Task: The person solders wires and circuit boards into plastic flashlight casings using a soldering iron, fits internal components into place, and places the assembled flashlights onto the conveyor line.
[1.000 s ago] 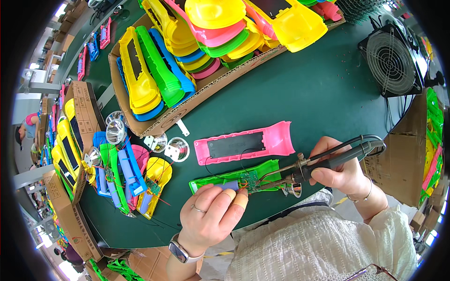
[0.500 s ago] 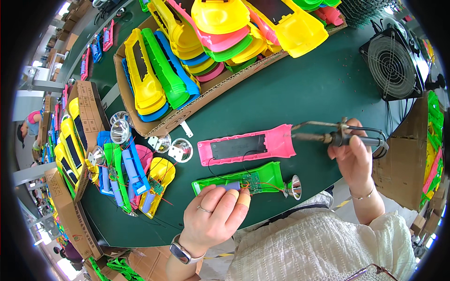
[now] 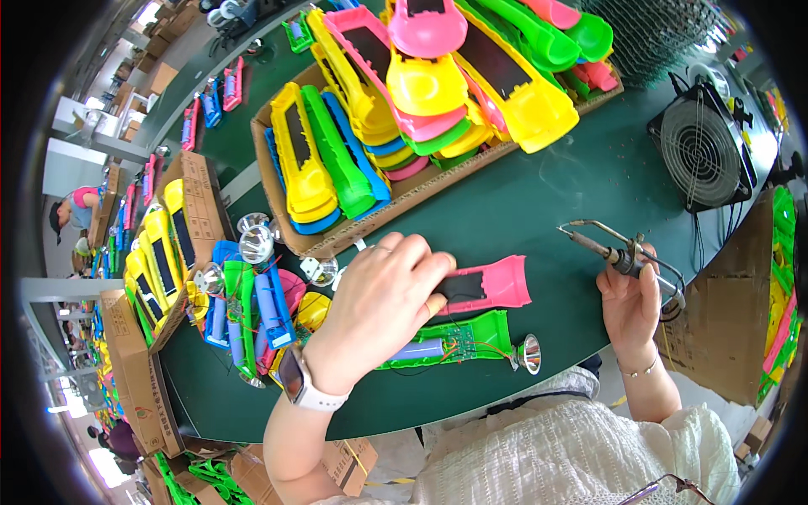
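Note:
In my right hand (image 3: 631,307) is a soldering iron (image 3: 592,245) with a bent metal guide tube, its tip pointing left above the table. My left hand (image 3: 383,290) lies over the left part of a pink plastic flashlight shell (image 3: 507,284). Its fingers are curled at the shell's long edges and hide that end; a black panel shows beside them. Nearer me lies a green shell (image 3: 492,338) holding a purple battery cell (image 3: 418,348) and a green circuit board (image 3: 459,342). Red wires run to a silver reflector (image 3: 528,353) at its right end.
A cardboard box (image 3: 404,202) of stacked coloured shells stands at the back. Wired shells (image 3: 269,307) and loose reflectors (image 3: 256,244) crowd the left. A black fan (image 3: 703,147) stands at the far right, with wire mesh (image 3: 656,38) behind. A person (image 3: 80,210) is in the far left background.
My left hand has left the battery in the green shell and moved up-left onto the pink shell. The soldering iron stays at the right, its tip slightly higher. The view has shifted a little.

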A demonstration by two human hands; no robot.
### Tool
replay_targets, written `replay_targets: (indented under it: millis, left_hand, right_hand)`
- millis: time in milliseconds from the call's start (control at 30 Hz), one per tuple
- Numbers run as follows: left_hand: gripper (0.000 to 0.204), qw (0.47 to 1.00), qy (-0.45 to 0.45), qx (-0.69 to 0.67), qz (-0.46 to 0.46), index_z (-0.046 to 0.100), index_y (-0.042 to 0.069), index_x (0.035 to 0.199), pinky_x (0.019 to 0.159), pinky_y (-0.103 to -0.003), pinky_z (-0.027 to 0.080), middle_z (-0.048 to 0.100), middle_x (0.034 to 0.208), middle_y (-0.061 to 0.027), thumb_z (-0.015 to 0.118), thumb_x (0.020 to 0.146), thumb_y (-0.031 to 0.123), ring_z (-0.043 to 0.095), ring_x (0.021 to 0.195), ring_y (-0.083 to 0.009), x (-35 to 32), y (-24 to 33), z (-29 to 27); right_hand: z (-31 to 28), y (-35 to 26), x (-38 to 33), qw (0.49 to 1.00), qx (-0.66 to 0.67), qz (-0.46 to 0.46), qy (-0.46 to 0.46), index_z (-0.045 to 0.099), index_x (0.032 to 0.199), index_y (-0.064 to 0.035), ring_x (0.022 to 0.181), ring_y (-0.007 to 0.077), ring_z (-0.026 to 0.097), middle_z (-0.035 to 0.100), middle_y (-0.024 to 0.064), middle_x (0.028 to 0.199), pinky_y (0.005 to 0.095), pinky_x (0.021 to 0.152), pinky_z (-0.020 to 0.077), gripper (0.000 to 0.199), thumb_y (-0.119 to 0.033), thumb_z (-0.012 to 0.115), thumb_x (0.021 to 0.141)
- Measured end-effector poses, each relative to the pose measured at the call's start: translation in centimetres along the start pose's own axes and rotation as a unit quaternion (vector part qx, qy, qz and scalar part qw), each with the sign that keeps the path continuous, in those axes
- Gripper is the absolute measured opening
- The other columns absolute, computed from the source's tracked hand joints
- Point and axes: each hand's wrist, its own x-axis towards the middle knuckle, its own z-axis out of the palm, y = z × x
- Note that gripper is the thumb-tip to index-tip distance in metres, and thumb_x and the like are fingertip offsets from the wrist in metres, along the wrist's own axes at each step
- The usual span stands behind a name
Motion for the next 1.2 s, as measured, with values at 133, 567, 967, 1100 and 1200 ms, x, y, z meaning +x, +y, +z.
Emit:
replay_targets:
  millis: [133,567,967,1100,1200]
  left_hand:
    - [0.025,0.991,-0.066,-0.085,0.074,0.047,0.005,0.078,0.064,-0.036,0.044,0.046,0.080,-0.0083,0.067,0.065,0.012,0.050,0.075,-0.0269,0.0,-1.1,0.7]
    - [0.065,0.994,0.021,0.106,0.030,0.047,0.006,0.123,0.074,-0.033,0.045,0.049,0.102,-0.0092,0.068,0.068,0.032,0.052,0.089,-0.0245,-8.1,2.6,2.5]
    - [0.045,0.859,0.313,0.117,-0.388,0.038,-0.001,0.108,0.075,-0.041,0.045,0.056,0.094,-0.0225,0.064,0.074,0.015,0.056,0.086,-0.0369,-12.1,-9.0,-11.6]
    - [0.043,0.831,0.302,0.219,-0.412,0.040,-0.001,0.100,0.076,-0.044,0.043,0.056,0.090,-0.0242,0.067,0.071,0.015,0.054,0.087,-0.0393,-13.5,-18.8,-11.4]
    - [0.043,0.811,0.158,0.312,-0.470,0.048,0.003,0.098,0.073,-0.043,0.045,0.057,0.090,-0.0219,0.068,0.070,0.029,0.055,0.086,-0.0363,-11.0,-18.4,-11.7]
  right_hand:
    - [0.3,0.0,0.0,1.000,0.018,-0.002,0.006,0.042,0.101,-0.0115,0.070,0.0081,0.044,0.050,-0.0010,0.077,0.0273,0.067,0.0379,0.016,-0.023,0.046,0.091]
    - [-0.7,0.9,0.3,1.000,0.019,-0.006,0.022,0.044,0.102,-0.0115,0.068,0.0076,0.044,0.050,-0.0005,0.085,0.0250,0.061,0.0355,0.020,-0.025,0.051,0.089]
    - [-1.9,1.5,0.1,0.999,-0.004,-0.032,0.008,0.042,0.115,-0.0105,0.065,0.0041,0.040,0.049,-0.0028,0.083,0.0211,0.060,0.0339,0.027,-0.022,0.048,0.092]
    - [-1.0,1.5,0.2,0.999,-0.020,-0.024,0.023,0.041,0.102,-0.0101,0.069,0.0046,0.046,0.047,-0.0024,0.078,0.0224,0.061,0.0380,0.020,-0.023,0.051,0.090]
    - [-1.0,1.4,0.6,0.999,-0.017,-0.027,0.043,0.040,0.101,-0.0104,0.070,0.0045,0.047,0.047,-0.0024,0.078,0.0224,0.062,0.0391,0.020,-0.023,0.051,0.090]
